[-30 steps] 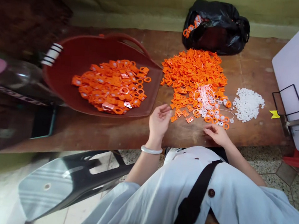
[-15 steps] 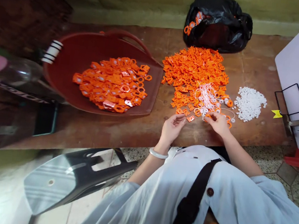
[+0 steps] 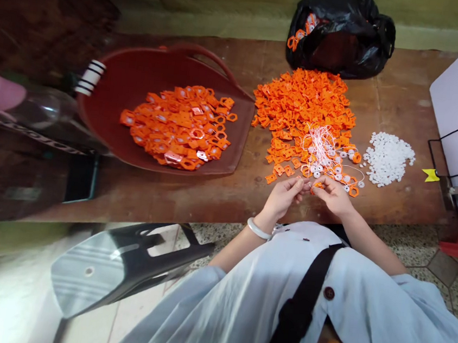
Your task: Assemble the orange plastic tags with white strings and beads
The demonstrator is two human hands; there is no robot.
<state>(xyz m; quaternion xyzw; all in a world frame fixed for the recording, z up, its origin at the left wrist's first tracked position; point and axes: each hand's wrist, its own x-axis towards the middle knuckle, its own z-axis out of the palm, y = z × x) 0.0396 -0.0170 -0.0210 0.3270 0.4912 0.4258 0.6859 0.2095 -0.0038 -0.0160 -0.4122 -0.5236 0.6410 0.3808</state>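
My left hand (image 3: pixel 284 197), with a pale bangle (image 3: pixel 259 230) at the wrist, has its fingers pinched together close to the right hand. What lies in that pinch is too small to make out. Between the thumb and fingers of my right hand (image 3: pixel 336 198) is a small orange plastic piece (image 3: pixel 316 188), partly hidden. Just beyond both hands lies a bundle of pink-and-white strings (image 3: pixel 321 143), with white discs (image 3: pixel 317 169) and orange hexagonal rings (image 3: pixel 353 191) around it. Several loose orange pieces (image 3: pixel 270 178) lie left of the hands.
A large heap of orange pieces (image 3: pixel 306 100) lies behind the strings, with small white beads (image 3: pixel 389 158) to its right. The dark red basket (image 3: pixel 110 88) on the left holds more orange parts. A black plastic bag (image 3: pixel 345 36) stands behind; a grey stool (image 3: pixel 91 271) is below left.
My left hand has moved right and closed, meeting my right hand. An orange piece that lay by its fingertips is gone from the table. The view has shifted slightly.
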